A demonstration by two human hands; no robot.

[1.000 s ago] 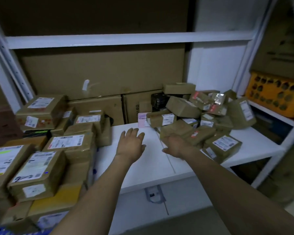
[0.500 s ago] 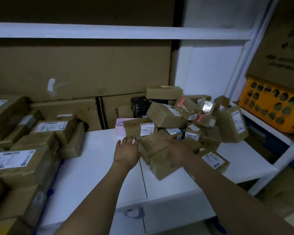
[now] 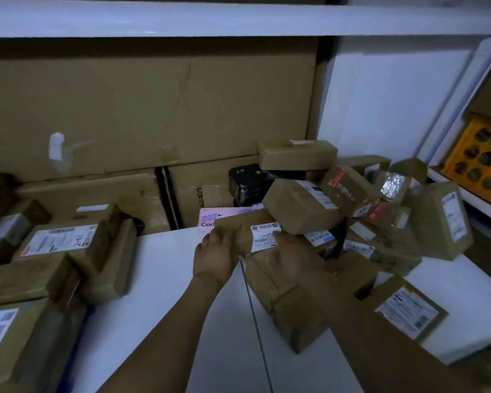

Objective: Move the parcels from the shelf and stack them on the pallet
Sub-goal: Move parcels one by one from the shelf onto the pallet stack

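Observation:
A heap of brown taped parcels (image 3: 352, 205) lies on the white shelf (image 3: 165, 279) at centre right. My left hand (image 3: 214, 256) presses against the left end of a long brown parcel with a white label (image 3: 250, 231). My right hand (image 3: 292, 256) lies on that parcel's front, over the label's right side, and above a larger brown parcel (image 3: 287, 302) at the shelf's front. Whether the labelled parcel is lifted I cannot tell. A second pile of labelled parcels (image 3: 60, 251) sits at the left.
Large flat cardboard boxes (image 3: 142, 109) stand against the back. A pink box (image 3: 207, 222) and a black parcel (image 3: 250, 180) sit behind the heap. An orange crate (image 3: 482, 154) rests on the right-hand shelf. A white shelf beam (image 3: 210, 21) runs overhead.
Both hands have moved forward from the bare shelf surface onto the labelled parcel in the heap. The view has moved closer and to the right.

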